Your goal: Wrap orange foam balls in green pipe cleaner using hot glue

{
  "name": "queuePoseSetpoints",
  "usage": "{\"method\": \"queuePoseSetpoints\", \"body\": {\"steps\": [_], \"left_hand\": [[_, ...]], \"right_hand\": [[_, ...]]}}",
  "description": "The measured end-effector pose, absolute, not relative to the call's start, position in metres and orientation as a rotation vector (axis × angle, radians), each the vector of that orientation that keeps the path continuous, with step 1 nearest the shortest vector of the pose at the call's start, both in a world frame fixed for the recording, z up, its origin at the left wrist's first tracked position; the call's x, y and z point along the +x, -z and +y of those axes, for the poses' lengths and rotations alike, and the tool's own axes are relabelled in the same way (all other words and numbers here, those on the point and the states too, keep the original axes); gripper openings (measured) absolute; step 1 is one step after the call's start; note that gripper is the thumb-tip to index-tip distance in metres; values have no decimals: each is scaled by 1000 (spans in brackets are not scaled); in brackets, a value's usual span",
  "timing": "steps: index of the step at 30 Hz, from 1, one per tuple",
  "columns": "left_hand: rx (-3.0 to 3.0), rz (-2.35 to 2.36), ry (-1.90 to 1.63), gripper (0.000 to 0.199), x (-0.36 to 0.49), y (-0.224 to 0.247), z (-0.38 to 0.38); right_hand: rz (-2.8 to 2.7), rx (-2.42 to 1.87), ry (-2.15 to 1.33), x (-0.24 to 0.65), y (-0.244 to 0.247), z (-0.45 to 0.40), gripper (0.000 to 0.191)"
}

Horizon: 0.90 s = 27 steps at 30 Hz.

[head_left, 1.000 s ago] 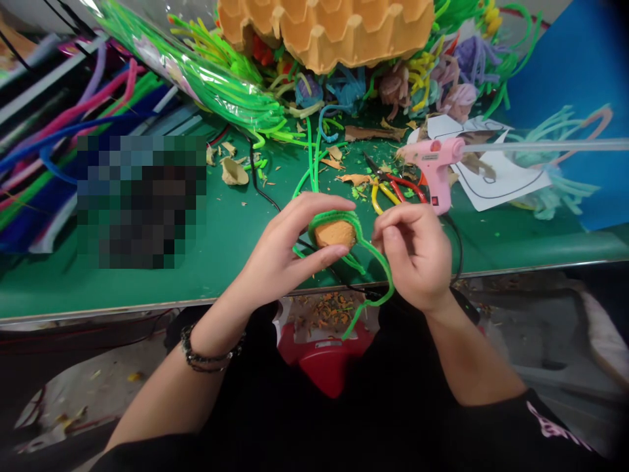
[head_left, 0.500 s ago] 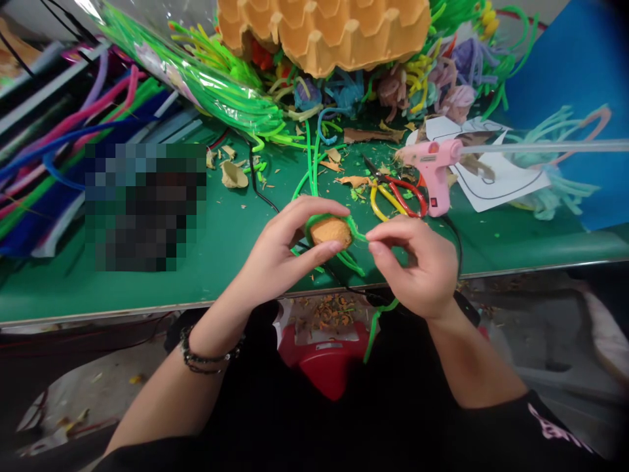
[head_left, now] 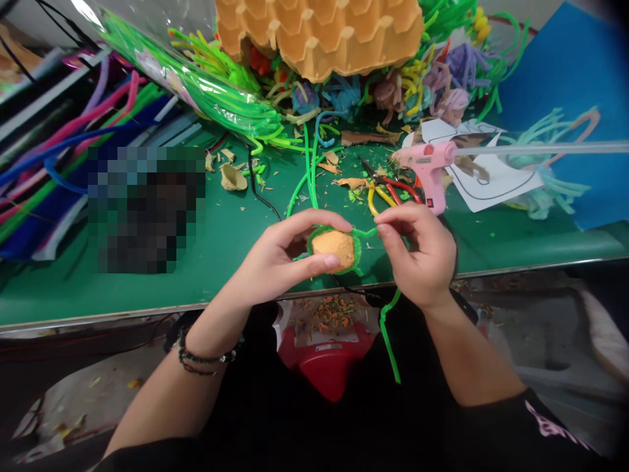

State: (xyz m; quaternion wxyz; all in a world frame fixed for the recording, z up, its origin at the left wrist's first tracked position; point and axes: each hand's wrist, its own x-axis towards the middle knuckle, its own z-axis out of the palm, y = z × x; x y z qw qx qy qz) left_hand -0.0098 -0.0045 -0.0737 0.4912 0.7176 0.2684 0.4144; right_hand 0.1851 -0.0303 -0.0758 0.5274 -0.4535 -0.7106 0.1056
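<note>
Between its thumb and fingers, my left hand (head_left: 289, 255) grips a small tan egg-carton cup (head_left: 330, 248) just above the table's front edge. A fuzzy green pipe cleaner (head_left: 364, 233) runs around the cup's rim. Its free length goes to my right hand (head_left: 417, 252), where thumb and forefinger pinch it. The tail of the pipe cleaner hangs below my right hand, over the dark clothing. Part of the cup is hidden behind my left fingers and thumb.
On the green table (head_left: 211, 242) lie a pink glue gun (head_left: 426, 164), red-and-yellow-handled pliers (head_left: 388, 190), carton scraps (head_left: 232, 177) and loose green pipe cleaners (head_left: 309, 170). An egg tray (head_left: 319, 39) and a bag of green pipe cleaners (head_left: 211, 98) stand behind. A red bin (head_left: 327, 367) sits below the edge.
The cup has turned in my left hand and shows more of its tan face. My right hand has shifted slightly, drawing the pipe cleaner along the upper rim. The hanging tail has swung right.
</note>
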Motion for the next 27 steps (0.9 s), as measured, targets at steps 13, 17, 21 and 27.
{"method": "queuePoseSetpoints", "body": {"steps": [13,17,21,27], "left_hand": [[1644,698,-1054,43,-8,76,-3],[1548,766,-1163,46,-8,81,1],[1399,827,-1260,44,-9,81,4],[1027,801,-1329,30,-11,83,10]], "right_hand": [[-1525,-1052,-381,190,86,-18,18],[-1299,-1201,-32,216,86,-2,15],[-1192,-1470,159,248,93,16,19],[-1488,-1767,-67,268,110,31,43]]}}
